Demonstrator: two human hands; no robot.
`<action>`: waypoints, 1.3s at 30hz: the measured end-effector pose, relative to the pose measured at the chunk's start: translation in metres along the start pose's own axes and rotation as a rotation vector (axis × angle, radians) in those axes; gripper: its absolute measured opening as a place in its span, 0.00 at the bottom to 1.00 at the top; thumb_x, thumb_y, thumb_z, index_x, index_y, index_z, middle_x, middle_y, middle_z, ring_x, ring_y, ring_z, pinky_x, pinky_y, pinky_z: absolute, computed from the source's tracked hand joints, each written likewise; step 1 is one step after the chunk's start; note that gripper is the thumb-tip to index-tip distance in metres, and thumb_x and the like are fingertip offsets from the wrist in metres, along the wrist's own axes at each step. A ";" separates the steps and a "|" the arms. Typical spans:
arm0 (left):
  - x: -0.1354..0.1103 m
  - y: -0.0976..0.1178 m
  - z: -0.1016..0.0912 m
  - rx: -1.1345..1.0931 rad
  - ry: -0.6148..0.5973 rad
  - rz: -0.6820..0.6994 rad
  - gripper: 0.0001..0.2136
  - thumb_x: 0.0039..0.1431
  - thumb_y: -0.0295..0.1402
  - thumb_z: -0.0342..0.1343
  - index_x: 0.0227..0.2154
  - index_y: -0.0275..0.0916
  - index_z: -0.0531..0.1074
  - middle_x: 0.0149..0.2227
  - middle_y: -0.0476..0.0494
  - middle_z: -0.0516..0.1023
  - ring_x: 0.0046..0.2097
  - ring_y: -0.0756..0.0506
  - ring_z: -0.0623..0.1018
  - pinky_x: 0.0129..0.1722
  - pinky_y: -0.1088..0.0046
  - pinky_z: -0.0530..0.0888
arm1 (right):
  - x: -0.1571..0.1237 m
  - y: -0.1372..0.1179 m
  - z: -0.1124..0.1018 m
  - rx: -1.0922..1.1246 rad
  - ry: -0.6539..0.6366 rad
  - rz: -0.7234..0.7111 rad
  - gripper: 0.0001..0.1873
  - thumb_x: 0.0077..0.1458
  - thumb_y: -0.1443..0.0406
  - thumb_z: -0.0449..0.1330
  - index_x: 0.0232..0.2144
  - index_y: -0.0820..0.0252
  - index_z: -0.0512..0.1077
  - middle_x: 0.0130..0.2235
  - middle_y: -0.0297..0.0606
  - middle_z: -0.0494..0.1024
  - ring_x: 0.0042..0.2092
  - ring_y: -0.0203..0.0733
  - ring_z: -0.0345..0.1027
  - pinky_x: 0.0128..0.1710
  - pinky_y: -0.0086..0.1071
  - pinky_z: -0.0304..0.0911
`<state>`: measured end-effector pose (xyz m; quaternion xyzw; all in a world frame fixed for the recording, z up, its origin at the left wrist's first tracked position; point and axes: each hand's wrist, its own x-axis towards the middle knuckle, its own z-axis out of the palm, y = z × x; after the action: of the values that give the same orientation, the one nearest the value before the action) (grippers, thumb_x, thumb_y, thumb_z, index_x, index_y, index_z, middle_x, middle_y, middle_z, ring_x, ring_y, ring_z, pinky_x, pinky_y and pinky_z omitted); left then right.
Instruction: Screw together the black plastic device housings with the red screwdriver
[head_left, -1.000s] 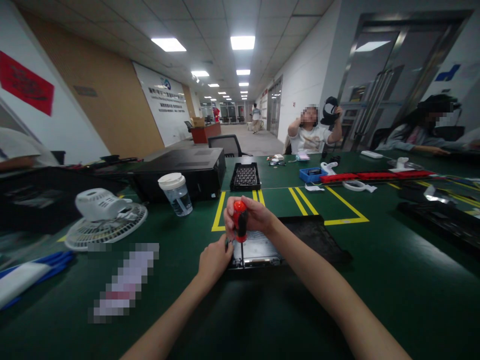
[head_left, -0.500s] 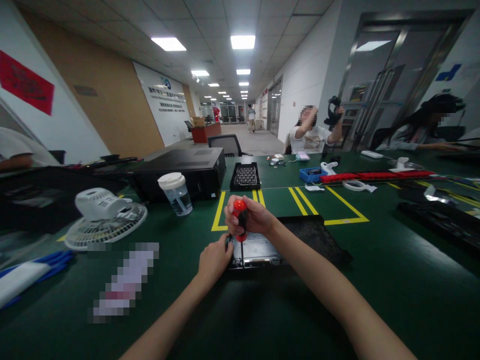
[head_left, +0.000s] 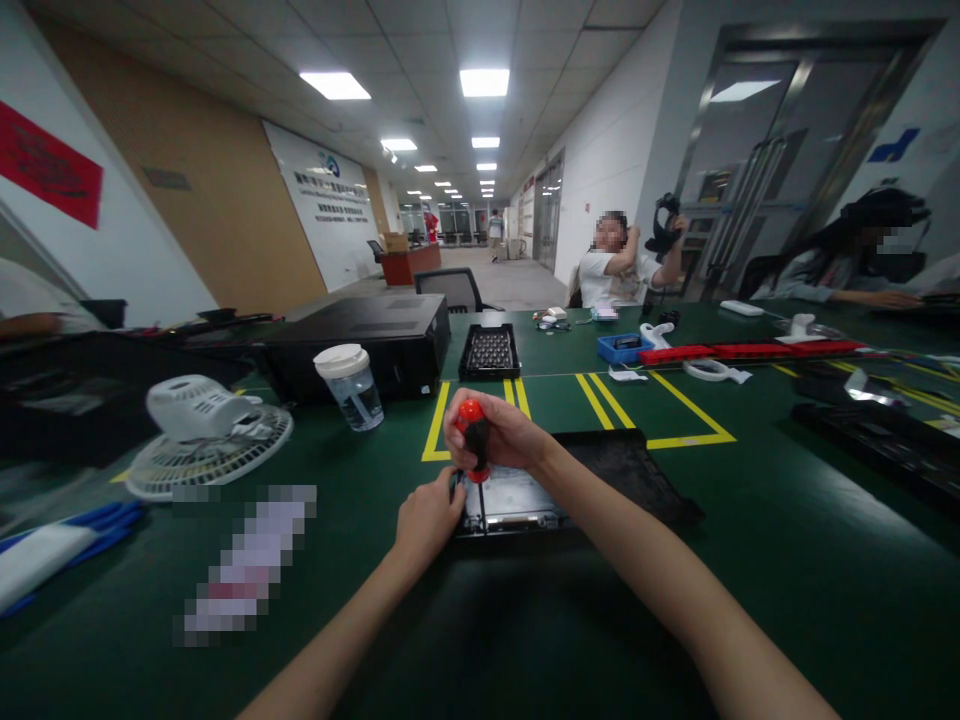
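My right hand (head_left: 501, 432) is wrapped round the red and black handle of a screwdriver (head_left: 473, 440), which stands upright with its tip on a flat silver metal part (head_left: 517, 505). The part lies in a black tray (head_left: 630, 470) on the green table. My left hand (head_left: 429, 517) rests closed against the left edge of the silver part, fingers curled at its corner.
A small white fan (head_left: 202, 435) lies at left, a lidded plastic cup (head_left: 349, 386) and a black box (head_left: 375, 340) behind it. A black parts tray (head_left: 490, 352), a blue bin (head_left: 625, 348) and red strips (head_left: 750, 351) sit farther back. Two people sit at the far right side.
The screwdriver handle has leaned slightly left with my right hand. The person at the far side has shifted their arms.
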<state>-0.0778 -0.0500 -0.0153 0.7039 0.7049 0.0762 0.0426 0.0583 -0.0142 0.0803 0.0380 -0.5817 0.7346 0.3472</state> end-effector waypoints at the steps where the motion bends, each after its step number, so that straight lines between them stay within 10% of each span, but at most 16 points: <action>1: 0.000 0.000 0.001 0.004 0.003 0.004 0.17 0.59 0.41 0.40 0.48 0.43 0.63 0.35 0.40 0.77 0.37 0.41 0.77 0.35 0.69 0.68 | 0.000 0.000 0.001 -0.003 0.002 -0.004 0.19 0.53 0.51 0.52 0.32 0.61 0.63 0.26 0.31 0.67 0.22 0.31 0.61 0.23 0.28 0.57; 39: -0.001 0.001 0.000 -0.024 0.006 0.008 0.18 0.59 0.41 0.39 0.50 0.45 0.63 0.36 0.40 0.77 0.38 0.41 0.76 0.36 0.68 0.69 | -0.018 -0.005 0.025 -0.208 0.408 -0.189 0.11 0.52 0.62 0.57 0.29 0.57 0.55 0.30 0.29 0.67 0.25 0.29 0.64 0.22 0.25 0.64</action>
<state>-0.0771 -0.0514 -0.0151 0.7058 0.7013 0.0870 0.0488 0.0658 -0.0437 0.0842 -0.0925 -0.5660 0.6275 0.5267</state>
